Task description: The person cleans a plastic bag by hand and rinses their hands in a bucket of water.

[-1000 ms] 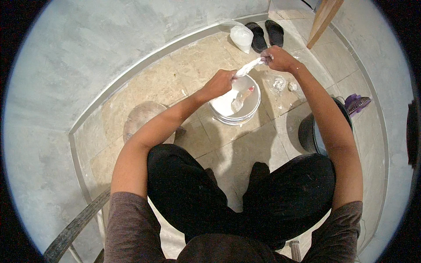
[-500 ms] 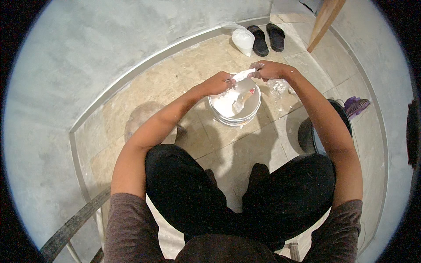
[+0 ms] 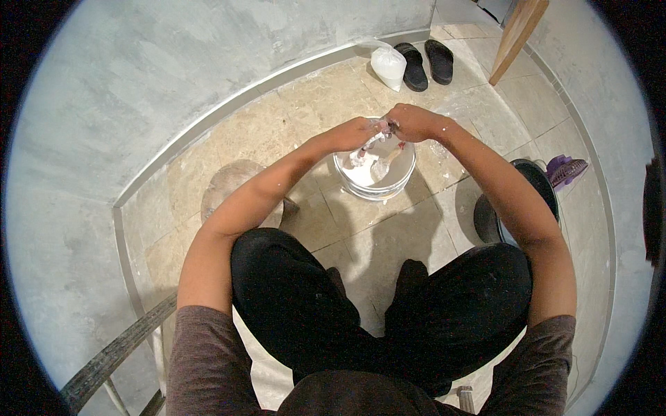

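My left hand [image 3: 361, 133] and my right hand [image 3: 413, 121] meet over the far rim of a white bucket [image 3: 373, 191], both closed on a white, paste-smeared strip [image 3: 378, 137] that is mostly hidden by my fingers. Whitish material coats my fingertips. Inside the bucket are white paste [image 3: 357, 166] and a pale tool [image 3: 380, 166] with a red bit near its top; I cannot make out the tool's kind.
Behind the bucket are a white bag [image 3: 388, 69] and black slippers [image 3: 438, 62]. A round stool [image 3: 229, 180] is left, a dark bucket [image 3: 485, 215] right, beside a purple object [image 3: 565, 170]. A wooden post [image 3: 517, 41] stands back right; grey walls [image 3: 125, 104] curve around.
Both hands have come lower and closer together over the bucket. The white strip, earlier stretched out between them, is now bunched and mostly covered by my fingers.
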`<state>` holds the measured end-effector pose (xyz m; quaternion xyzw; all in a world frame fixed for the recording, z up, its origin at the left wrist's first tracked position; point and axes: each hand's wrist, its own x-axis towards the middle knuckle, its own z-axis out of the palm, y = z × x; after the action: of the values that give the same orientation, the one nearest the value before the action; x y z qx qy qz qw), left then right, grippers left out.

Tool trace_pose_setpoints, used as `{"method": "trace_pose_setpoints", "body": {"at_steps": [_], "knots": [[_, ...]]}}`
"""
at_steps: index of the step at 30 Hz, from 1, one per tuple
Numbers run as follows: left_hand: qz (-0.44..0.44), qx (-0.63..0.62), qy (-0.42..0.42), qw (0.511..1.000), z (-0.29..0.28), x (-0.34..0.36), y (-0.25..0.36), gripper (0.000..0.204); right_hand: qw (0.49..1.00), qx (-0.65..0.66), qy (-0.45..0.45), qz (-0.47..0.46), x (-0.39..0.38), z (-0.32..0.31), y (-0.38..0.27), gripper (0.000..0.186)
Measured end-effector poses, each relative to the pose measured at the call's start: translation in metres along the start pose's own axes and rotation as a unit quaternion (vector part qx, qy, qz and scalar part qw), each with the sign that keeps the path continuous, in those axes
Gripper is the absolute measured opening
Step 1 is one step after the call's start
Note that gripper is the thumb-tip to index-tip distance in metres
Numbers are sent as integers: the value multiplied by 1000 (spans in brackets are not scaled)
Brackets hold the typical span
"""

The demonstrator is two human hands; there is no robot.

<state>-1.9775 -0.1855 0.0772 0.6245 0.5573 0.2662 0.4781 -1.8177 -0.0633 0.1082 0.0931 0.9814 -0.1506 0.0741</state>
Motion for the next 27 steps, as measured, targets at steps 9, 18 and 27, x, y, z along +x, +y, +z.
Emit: {"method": "trace_pose_setpoints", "body": {"at_steps": [9, 18, 27], "knots": [[43, 196, 15, 979, -5, 10, -24, 49, 996, -37, 77, 7, -5, 22, 5, 24], [74, 295, -26, 952, 2, 9, -15, 36, 994, 85, -63, -34, 6, 30, 26, 24], [39, 232, -54, 970, -7, 3, -36, 33, 981, 152, -120, -32, 12, 6, 12, 41]]}}
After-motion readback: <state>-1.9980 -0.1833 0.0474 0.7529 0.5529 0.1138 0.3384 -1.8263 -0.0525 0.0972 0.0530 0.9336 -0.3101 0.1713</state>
